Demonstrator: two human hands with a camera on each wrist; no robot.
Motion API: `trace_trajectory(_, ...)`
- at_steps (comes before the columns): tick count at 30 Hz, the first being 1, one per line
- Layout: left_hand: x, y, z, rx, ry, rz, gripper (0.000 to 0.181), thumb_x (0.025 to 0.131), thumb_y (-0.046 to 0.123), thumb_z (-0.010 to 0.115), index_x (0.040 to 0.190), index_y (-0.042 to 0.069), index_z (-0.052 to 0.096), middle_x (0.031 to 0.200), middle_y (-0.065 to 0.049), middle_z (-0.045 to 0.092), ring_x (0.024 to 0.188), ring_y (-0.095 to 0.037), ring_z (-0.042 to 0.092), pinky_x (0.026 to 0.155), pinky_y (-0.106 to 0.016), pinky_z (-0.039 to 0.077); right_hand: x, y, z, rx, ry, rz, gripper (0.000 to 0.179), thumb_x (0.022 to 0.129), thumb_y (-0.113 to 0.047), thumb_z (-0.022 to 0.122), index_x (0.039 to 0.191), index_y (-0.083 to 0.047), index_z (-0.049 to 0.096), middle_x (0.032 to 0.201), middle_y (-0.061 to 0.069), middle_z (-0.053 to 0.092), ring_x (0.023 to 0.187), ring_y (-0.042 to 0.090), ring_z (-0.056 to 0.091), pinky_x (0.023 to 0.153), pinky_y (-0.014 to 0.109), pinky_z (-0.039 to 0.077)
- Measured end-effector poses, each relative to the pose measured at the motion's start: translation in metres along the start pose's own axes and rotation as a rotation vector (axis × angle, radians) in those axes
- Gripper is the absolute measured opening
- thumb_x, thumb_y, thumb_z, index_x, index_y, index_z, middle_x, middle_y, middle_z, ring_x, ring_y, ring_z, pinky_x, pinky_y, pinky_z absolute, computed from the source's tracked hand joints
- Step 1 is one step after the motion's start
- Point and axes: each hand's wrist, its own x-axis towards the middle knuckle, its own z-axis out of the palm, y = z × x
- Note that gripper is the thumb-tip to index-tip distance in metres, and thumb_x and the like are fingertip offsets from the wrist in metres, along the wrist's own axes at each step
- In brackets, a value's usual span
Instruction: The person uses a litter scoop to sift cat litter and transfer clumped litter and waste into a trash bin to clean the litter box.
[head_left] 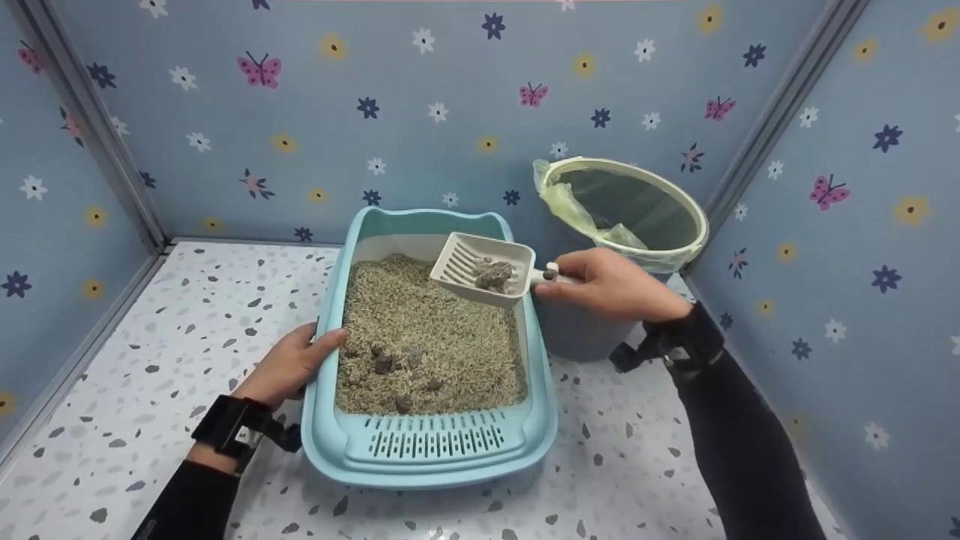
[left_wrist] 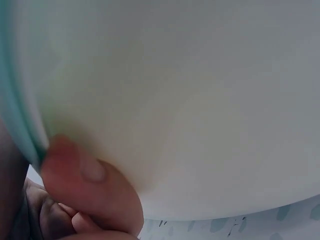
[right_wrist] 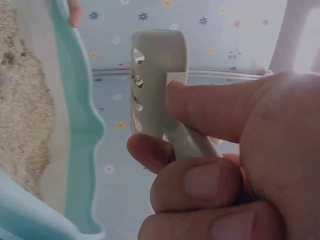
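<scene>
A light-blue litter box point(head_left: 442, 474) with a slotted front step holds tan granular litter point(head_left: 450, 337). Several dark clumps point(head_left: 383, 364) lie on the litter toward the front left. My left hand point(head_left: 285, 366) grips the box's left rim, thumb over the top edge; the left wrist view shows the fingers against the wall. My right hand point(head_left: 611, 285) holds a whitish slotted litter scoop point(right_wrist: 160, 50) by its handle, the thumb pressed along it. Held above the box's right side, the scoop carries greyish-brown clumps point(head_left: 493, 274).
Just right of the box stands a grey bin point(head_left: 581, 330), lined with a pale yellow-green bag point(head_left: 566, 206) folded over its round rim. The speckled white floor point(head_left: 247, 300) meets blue flowered panels point(head_left: 420, 97) at the back and both sides.
</scene>
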Motion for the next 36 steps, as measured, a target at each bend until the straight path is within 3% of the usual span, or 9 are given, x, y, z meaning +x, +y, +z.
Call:
trace_trajectory(8,0.001,-0.002,-0.001,0.001,0.008,0.000,0.071,0.115,0.049,0.060,0.152,-0.009,0.045,0.107,-0.023,0.072,0.085,-0.035,0.079,0.067,-0.047,0.069,-0.005,0.000,-0.049,-0.127,0.121,0.085,0.042,0.107,-0.055,0.073,0.094,-0.015,0.074,0.071,-0.005,0.047,0.064,0.013,0.041,0.060,0.032,0.035)
trace_trajectory(19,0.001,-0.002,0.000,-0.036,0.003,-0.014,0.071,0.115,0.049,0.060,0.152,-0.009,0.044,0.108,-0.024,0.071,0.087,-0.037,0.080,0.071,-0.049,0.070,-0.001,0.029,-0.087,-0.055,0.281,0.283,0.064,0.106,-0.070,0.065,0.091,-0.009,0.076,0.069,-0.005,0.046,0.065,0.016,0.043,0.057,0.034,0.035)
trace_trajectory(26,0.003,-0.004,0.000,-0.024,0.007,-0.019,0.073,0.114,0.051,0.061,0.154,-0.008,0.044,0.109,-0.023,0.071,0.088,-0.036,0.079,0.070,-0.049,0.070,0.002,0.057,-0.097,-0.076,0.342,0.340,0.056,0.109,-0.063,0.064,0.092,-0.011,0.078,0.068,-0.007,0.048,0.063,0.014,0.044,0.059,0.035,0.038)
trace_trajectory(33,0.002,-0.004,0.000,-0.014,0.011,-0.018,0.076,0.113,0.053,0.061,0.155,-0.008,0.043,0.110,-0.023,0.071,0.088,-0.035,0.079,0.070,-0.048,0.070,-0.001,0.067,-0.094,-0.260,0.340,0.342,0.053,0.112,-0.051,0.065,0.079,-0.010,0.068,0.063,-0.005,0.044,0.057,0.016,0.042,0.057,0.037,0.039)
trace_trajectory(36,0.002,-0.004,0.000,-0.013,0.011,-0.013,0.075,0.114,0.053,0.061,0.155,-0.008,0.043,0.107,-0.022,0.070,0.087,-0.035,0.079,0.069,-0.048,0.070,-0.002,0.067,-0.092,-0.317,0.337,0.337,0.048,0.111,-0.048,0.068,0.083,-0.009,0.070,0.064,-0.002,0.048,0.058,0.019,0.046,0.059,0.039,0.041)
